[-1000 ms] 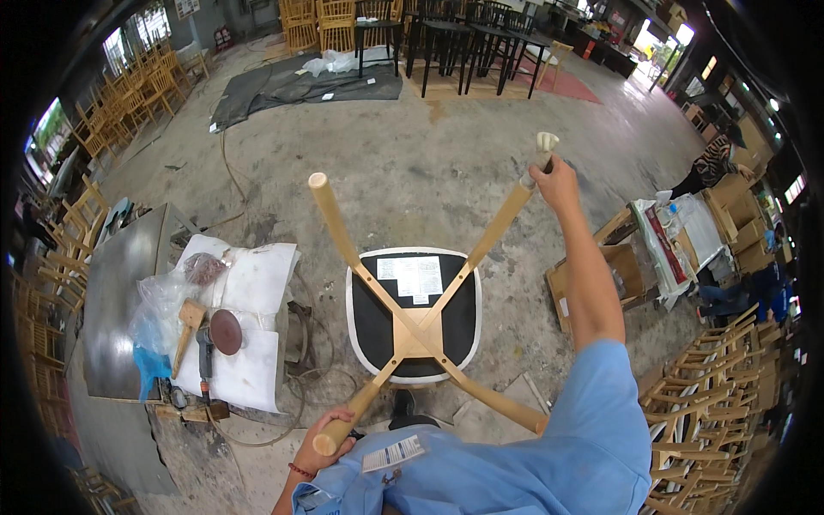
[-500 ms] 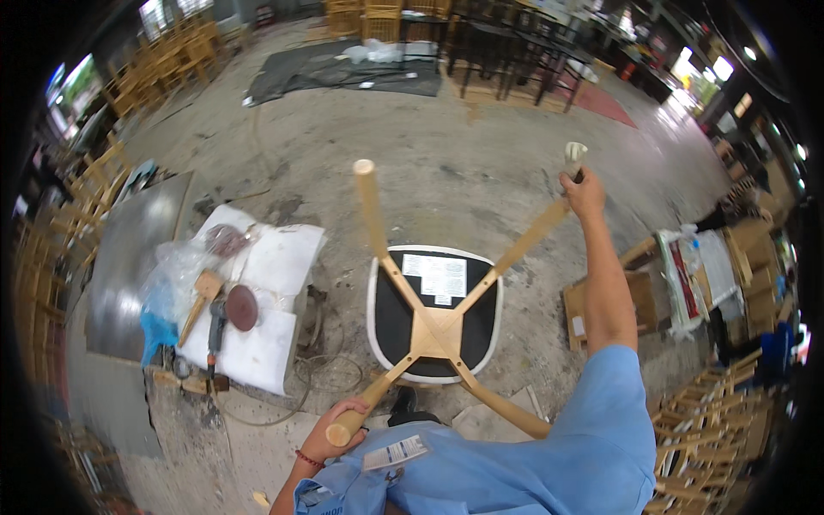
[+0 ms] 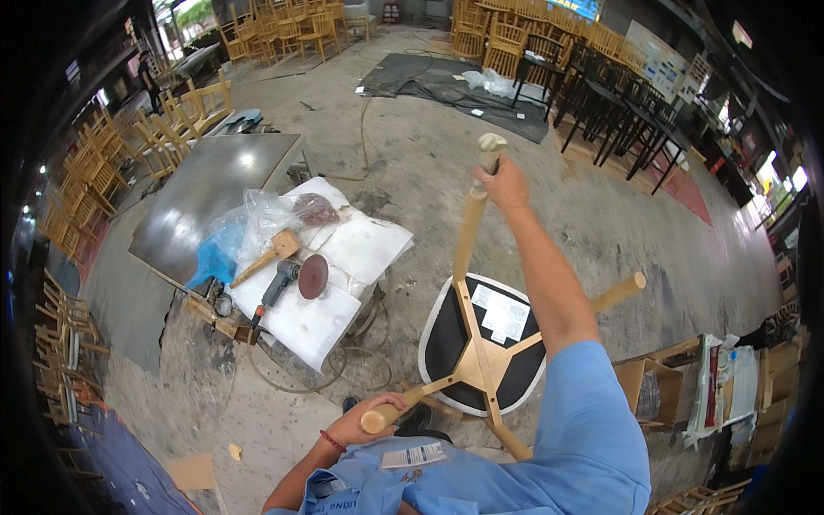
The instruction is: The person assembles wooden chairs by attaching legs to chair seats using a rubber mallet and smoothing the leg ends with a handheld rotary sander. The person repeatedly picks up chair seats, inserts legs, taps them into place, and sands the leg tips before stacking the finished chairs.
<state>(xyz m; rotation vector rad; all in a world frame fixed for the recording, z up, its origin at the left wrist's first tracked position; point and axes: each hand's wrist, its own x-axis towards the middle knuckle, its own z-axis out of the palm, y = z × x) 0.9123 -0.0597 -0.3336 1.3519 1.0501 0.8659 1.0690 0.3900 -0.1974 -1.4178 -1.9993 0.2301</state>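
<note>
An upturned wooden stool [image 3: 481, 363] stands in front of me. Its pale-rimmed seat has a black underside with white labels, and several splayed legs point upward. My left hand [image 3: 369, 421] is wrapped round the near left leg [image 3: 379, 418], close to its end. In my right hand [image 3: 506, 183] is a short tool with a cream-coloured head [image 3: 491, 142]; I cannot tell its exact kind. That hand is at the tip of the far leg [image 3: 469, 227], and fingers hide most of the tool. Another leg [image 3: 620, 292] reaches out right, beyond my forearm.
Left of the stool, a white-covered low surface [image 3: 330, 322] bears a disc sander [image 3: 283, 283], a wooden mallet [image 3: 273, 256] and plastic bags. A hose [image 3: 300, 388] loops on the floor beside it. A metal-topped table [image 3: 210, 202] stands behind. Boxes [image 3: 661, 386] sit right.
The view has swung right-to-left, and the stool has turned relative to me. My right hand with the tool stays at the same leg's tip. My left hand keeps its hold on the near leg.
</note>
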